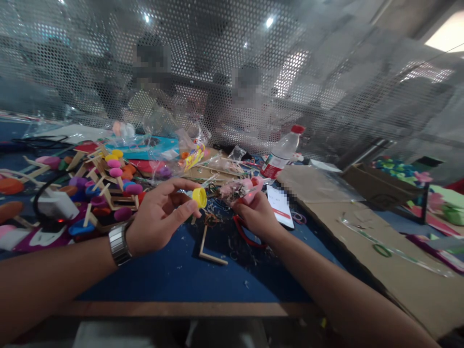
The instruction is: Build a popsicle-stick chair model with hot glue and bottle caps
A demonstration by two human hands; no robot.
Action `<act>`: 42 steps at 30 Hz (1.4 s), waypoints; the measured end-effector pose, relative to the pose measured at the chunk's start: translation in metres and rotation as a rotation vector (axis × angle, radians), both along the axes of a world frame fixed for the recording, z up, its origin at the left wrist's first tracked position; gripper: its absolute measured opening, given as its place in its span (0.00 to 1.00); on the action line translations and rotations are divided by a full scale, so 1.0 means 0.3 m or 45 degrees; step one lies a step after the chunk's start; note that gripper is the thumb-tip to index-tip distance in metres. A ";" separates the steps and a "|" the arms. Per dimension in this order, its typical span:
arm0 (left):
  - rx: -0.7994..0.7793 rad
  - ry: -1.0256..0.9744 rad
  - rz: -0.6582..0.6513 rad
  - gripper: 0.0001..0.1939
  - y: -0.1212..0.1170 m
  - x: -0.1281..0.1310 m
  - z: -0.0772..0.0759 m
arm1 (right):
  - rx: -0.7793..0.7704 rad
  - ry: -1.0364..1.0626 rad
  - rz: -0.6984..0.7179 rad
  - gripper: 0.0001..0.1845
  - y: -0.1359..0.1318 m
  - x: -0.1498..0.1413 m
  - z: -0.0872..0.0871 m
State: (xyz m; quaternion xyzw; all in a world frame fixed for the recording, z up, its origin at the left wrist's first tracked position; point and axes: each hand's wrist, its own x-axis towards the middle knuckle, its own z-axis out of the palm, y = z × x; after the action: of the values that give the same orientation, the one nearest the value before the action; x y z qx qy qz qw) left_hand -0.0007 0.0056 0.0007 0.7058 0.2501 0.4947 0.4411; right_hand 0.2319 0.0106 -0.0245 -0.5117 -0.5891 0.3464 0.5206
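Observation:
A yellow bottle cap [199, 197] is pinched between the thumb and fingers of my left hand [159, 212], its hollow side turned to the right. My right hand [259, 215] is closed around a pink hot glue gun [250, 186]. The front end of the glue gun, smeared with greyish residue, points left at the cap, with a small gap between them. A red loop [246, 234], like a scissors handle, lies under my right hand. On the blue table below, two thin wooden sticks [210, 258] form an L.
Coloured caps and wooden-stick pieces [108, 186] crowd the left, beside a purple power strip [47, 237] with a white plug [60, 205]. A phone [281, 208] and a bottle [281, 154] stand right of centre. Cardboard [348, 241] covers the right side; a perforated metal screen [203, 53] rises behind.

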 end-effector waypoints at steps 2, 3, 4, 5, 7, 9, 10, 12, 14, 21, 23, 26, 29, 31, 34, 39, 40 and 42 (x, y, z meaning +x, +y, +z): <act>-0.002 0.010 0.013 0.12 -0.001 0.001 0.002 | -0.001 -0.012 0.007 0.08 0.000 0.002 -0.001; -0.004 0.014 0.017 0.12 -0.002 0.002 0.003 | 0.001 -0.016 0.012 0.08 0.001 0.003 -0.002; -0.005 0.015 0.020 0.12 -0.002 0.003 0.004 | 0.003 -0.019 0.016 0.08 0.001 0.004 -0.003; -0.006 0.016 0.020 0.12 -0.003 0.004 0.005 | 0.008 -0.019 0.018 0.08 0.002 0.005 -0.005; -0.011 0.015 0.021 0.12 -0.004 0.005 0.008 | 0.017 -0.019 0.013 0.08 0.004 0.008 -0.008; -0.017 0.012 0.024 0.12 -0.004 0.005 0.009 | 0.021 -0.024 0.011 0.08 0.005 0.009 -0.011; -0.019 0.011 0.026 0.12 -0.004 0.005 0.009 | 0.022 -0.027 0.011 0.08 0.006 0.010 -0.012; -0.020 0.007 0.020 0.12 -0.003 0.004 0.008 | 0.028 -0.030 0.005 0.08 0.006 0.010 -0.013; -0.020 -0.002 0.010 0.12 -0.003 0.004 0.008 | 0.036 -0.029 -0.002 0.08 0.006 0.009 -0.013; -0.030 -0.007 0.010 0.12 -0.005 0.004 0.011 | 0.037 -0.017 -0.001 0.08 0.005 0.011 -0.016; -0.039 -0.010 0.009 0.12 -0.006 0.004 0.010 | 0.029 -0.015 -0.003 0.08 0.005 0.011 -0.015; -0.055 -0.020 0.005 0.12 -0.005 0.005 0.008 | 0.023 -0.009 -0.006 0.09 0.004 0.010 -0.013; -0.058 -0.024 0.007 0.12 -0.005 0.004 0.006 | 0.019 -0.023 -0.009 0.09 0.003 0.011 -0.013; -0.056 -0.017 0.008 0.12 -0.006 0.003 0.006 | 0.017 -0.032 -0.006 0.09 0.003 0.012 -0.014; -0.062 -0.015 0.004 0.12 -0.007 0.002 0.006 | 0.009 -0.014 0.006 0.09 0.004 0.013 -0.017; -0.049 -0.006 0.004 0.12 -0.005 0.004 0.007 | 0.002 -0.001 0.009 0.08 0.009 0.017 -0.027; -0.046 -0.001 0.005 0.12 -0.005 0.004 0.008 | 0.002 -0.007 0.009 0.08 0.009 0.018 -0.028; -0.047 0.004 0.009 0.13 -0.005 0.004 0.009 | 0.010 -0.014 0.003 0.08 0.010 0.020 -0.030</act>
State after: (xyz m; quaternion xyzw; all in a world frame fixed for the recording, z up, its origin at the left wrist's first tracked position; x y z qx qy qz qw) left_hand 0.0005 0.0040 0.0034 0.6974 0.2623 0.4904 0.4520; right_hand 0.2377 0.0137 -0.0335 -0.5109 -0.5938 0.3420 0.5190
